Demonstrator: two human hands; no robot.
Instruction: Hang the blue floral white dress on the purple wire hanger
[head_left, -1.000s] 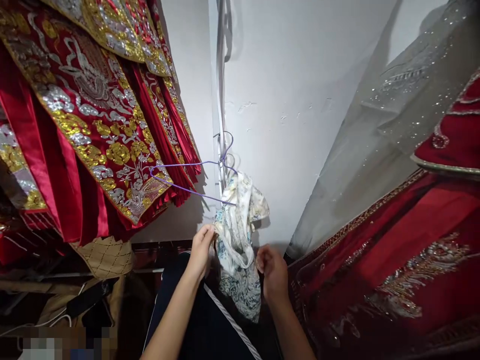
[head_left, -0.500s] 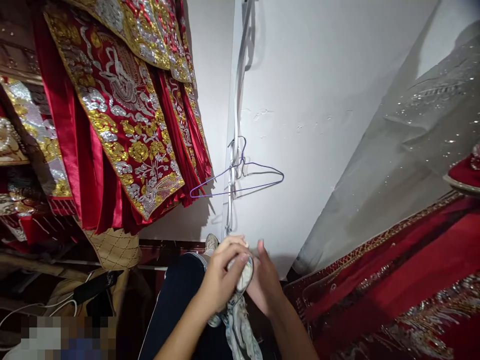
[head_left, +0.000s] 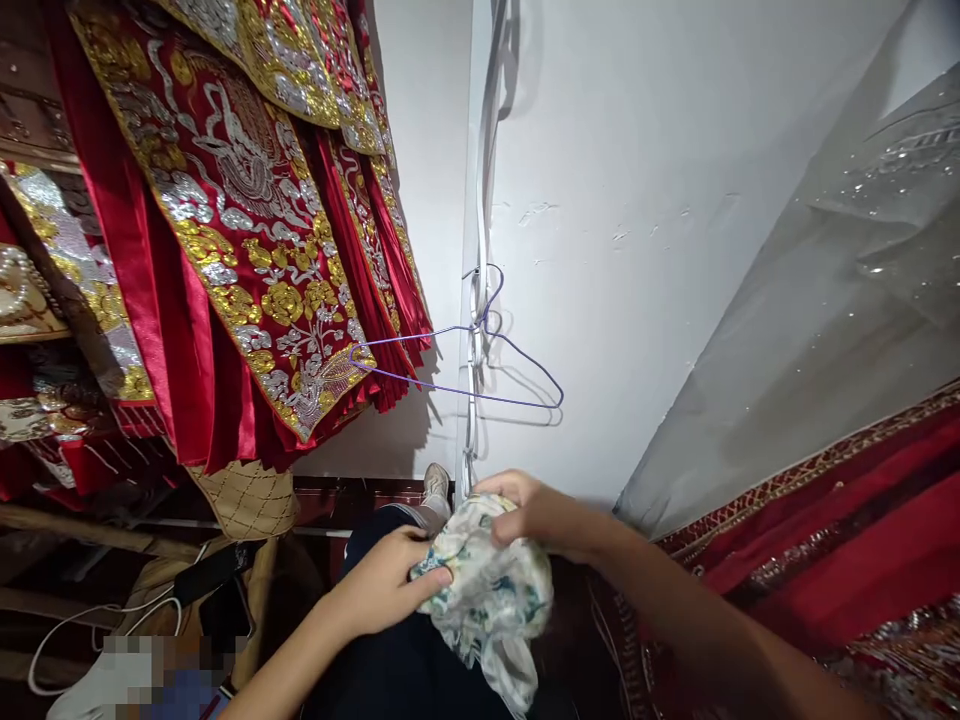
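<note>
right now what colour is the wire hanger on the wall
Purple; the hanger shows best in the head view, hanging bare.

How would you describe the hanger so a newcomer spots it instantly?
Find the white wall corner beside the red embroidered garments. The wire hanger hangs there, above both hands bunching floral cloth. It is thin, purple and bare.

The light is soft and even, brightest on the white wall (head_left: pixel 637 250), and seems to come from above. The purple wire hanger (head_left: pixel 457 365) throws a thin double shadow on this wall, and the red embroidered garments (head_left: pixel 247 230) throw a dark shadow below their hem. Gold and silver threads shine with small glints. The lower left corner is dim, and one patch there is pixelated. Straight lines bend near the edges. The near forearm at the lower right is slightly blurred.
</note>
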